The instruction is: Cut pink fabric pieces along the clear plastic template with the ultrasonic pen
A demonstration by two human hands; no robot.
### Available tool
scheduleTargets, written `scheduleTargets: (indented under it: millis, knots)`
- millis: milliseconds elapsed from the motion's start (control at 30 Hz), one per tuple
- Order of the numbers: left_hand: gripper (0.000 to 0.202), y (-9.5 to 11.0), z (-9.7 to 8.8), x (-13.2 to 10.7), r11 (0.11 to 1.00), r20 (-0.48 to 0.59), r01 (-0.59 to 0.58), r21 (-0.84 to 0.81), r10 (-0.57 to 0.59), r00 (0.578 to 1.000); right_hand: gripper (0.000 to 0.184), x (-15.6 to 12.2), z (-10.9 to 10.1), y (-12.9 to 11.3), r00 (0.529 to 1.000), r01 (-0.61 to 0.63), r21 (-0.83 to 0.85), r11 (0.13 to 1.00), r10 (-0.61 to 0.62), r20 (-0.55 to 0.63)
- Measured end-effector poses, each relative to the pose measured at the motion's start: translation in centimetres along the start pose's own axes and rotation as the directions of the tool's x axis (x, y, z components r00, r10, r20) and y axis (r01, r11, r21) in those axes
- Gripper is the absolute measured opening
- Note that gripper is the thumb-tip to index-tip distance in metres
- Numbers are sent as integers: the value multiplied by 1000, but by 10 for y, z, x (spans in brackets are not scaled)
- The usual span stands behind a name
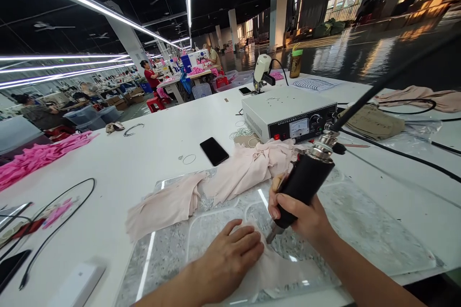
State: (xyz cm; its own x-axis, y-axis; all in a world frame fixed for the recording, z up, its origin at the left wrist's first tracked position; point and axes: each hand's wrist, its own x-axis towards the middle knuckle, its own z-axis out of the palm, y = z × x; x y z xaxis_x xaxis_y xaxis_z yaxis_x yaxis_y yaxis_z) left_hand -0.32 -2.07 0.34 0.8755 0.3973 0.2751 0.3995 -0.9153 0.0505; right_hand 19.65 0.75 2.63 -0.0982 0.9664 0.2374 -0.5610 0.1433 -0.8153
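Observation:
My right hand (302,213) is closed around a black cylindrical cutting tool (306,180) with a metal collar and a cable at its top. Its tip (271,236) touches a pale pink fabric piece (284,268) lying on a glass plate (360,220). My left hand (230,256) lies flat with fingers spread on that same fabric, just left of the tip. More pale pink fabric (223,177) is heaped behind on the white table (144,153).
A white control box (288,112) with a dial stands behind the fabric. A black phone (214,150) lies to its left. Cables (396,151) run right. Pink cloth pieces (36,156) lie far left. Other people work at tables in the background.

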Motion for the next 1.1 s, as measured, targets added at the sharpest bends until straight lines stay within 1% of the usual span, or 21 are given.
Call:
scheduleTargets:
  millis: [100, 200, 333, 467, 633, 833, 1100]
  knots:
    - [27, 1, 0, 0, 1000, 18, 26, -18, -25, 1000, 26, -1, -5, 3, 998, -33, -55, 998, 36, 57]
    - [28, 4, -2, 1, 999, 46, 36, -19, -35, 998, 23, -2, -8, 6, 995, -46, -87, 995, 53, 79]
    - [27, 6, -4, 1, 998, 80, 61, -5, -61, 995, 25, -1, -8, 6, 995, -62, -105, 993, 69, 66]
    - [28, 6, -6, 2, 998, 125, 57, 7, -58, 991, 24, -1, -7, 4, 997, -50, -88, 995, 55, 61]
    - [31, 8, -4, 1, 997, 131, 70, 13, -71, 989, 24, 0, -7, 3, 995, -65, -73, 995, 70, 72]
    - [34, 10, -3, 0, 996, 154, 83, 28, -86, 984, 27, 0, -3, -3, 999, -38, -82, 996, 40, 23]
    - [37, 10, 1, -2, 995, 170, 97, 25, -100, 980, 28, 2, -4, -5, 1000, -24, -93, 995, 25, 9]
